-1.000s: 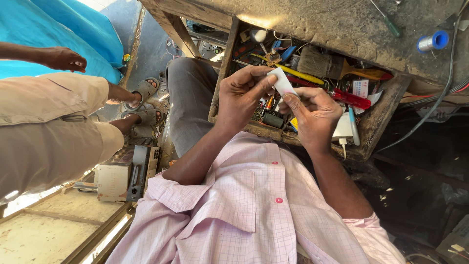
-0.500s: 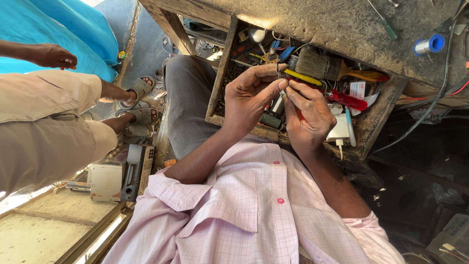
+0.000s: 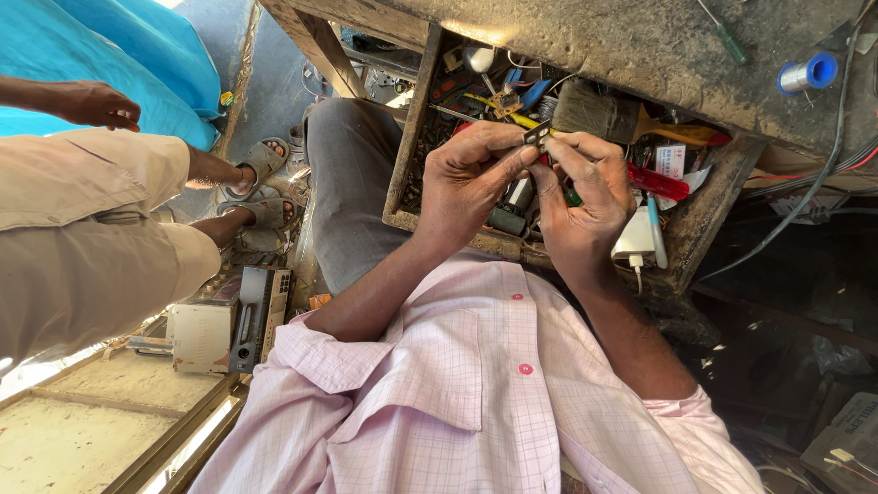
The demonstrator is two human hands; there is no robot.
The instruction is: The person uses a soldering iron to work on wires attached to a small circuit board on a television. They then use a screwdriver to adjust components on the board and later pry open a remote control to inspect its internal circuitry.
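My left hand (image 3: 466,178) and my right hand (image 3: 585,197) meet fingertip to fingertip over an open wooden drawer (image 3: 409,119). Between them they pinch a small dark metal part (image 3: 538,137); most of it is hidden by my fingers. Directly under the hands the drawer is crammed with tools: a wide brush (image 3: 594,110), a red-handled tool (image 3: 660,181), a yellow-handled tool (image 3: 512,116) and a white charger plug (image 3: 636,240). My pink checked shirt (image 3: 457,393) fills the bottom of the view.
A dusty bench top (image 3: 640,41) above the drawer carries a blue-ended wire spool (image 3: 807,73) and a green screwdriver (image 3: 727,37). Another person in beige trousers (image 3: 82,238) and sandals (image 3: 261,165) sits at the left. A dismantled radio unit (image 3: 229,320) lies on the floor.
A second ago my hands held a small white piece a little apart. They have since closed together over the drawer and now pinch a dark part; the white piece is out of sight.
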